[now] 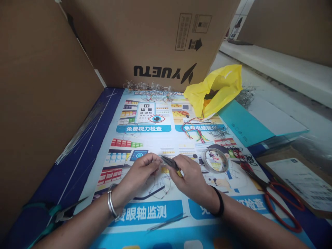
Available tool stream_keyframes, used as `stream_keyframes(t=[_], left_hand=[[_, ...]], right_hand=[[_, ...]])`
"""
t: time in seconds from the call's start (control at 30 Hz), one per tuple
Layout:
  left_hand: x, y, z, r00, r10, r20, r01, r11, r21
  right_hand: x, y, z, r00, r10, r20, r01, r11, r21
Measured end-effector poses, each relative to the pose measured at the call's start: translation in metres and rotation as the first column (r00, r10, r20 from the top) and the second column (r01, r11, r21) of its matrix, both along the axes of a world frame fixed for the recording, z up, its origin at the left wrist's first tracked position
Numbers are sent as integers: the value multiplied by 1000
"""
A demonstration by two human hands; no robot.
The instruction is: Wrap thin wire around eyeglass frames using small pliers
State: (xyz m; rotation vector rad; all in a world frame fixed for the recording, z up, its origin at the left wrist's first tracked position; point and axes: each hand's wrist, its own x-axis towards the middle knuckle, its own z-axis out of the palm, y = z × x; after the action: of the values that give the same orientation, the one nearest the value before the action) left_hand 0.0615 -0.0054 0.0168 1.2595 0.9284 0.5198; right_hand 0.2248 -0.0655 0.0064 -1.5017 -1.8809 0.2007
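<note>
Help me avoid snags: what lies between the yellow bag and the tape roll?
In the head view, a tangle of thin wire lies between the yellow bag and the tape roll, with coloured strings beside it.

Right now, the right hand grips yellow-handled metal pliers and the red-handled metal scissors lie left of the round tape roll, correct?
Not quite: the red-handled metal scissors lie right of the round tape roll, as the head view shows. The rest stands.

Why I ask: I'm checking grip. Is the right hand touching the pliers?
Touching. The head view shows the right hand wrapped around the pliers, their jaws protruding.
</note>
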Motion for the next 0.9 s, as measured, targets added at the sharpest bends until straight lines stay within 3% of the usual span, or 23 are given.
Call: stream_keyframes(t=[0.2,0.4,0.53,0.7,0.9], left_hand=[[2,-1,0,998,0,-61,1,1000,22],[4,0,-5,1000,19,-22,-18,1000,9],[4,1,-4,999,13,-36,-12,1000,18],[1,0,1,999,-1,-54,1,1000,8],[-3,2,1,998,-63,-11,63,998,-3]], right_hand=[[-1,-1,-2,988,-16,153,4,997,77],[-4,-3,-3,968,50,247,-68,996,65],[-3,-3,-2,977,74,201,-86,995,52],[-1,-1,-3,996,4,90,-9,998,54],[1,0,-4,999,-45,-7,45,998,-32]])
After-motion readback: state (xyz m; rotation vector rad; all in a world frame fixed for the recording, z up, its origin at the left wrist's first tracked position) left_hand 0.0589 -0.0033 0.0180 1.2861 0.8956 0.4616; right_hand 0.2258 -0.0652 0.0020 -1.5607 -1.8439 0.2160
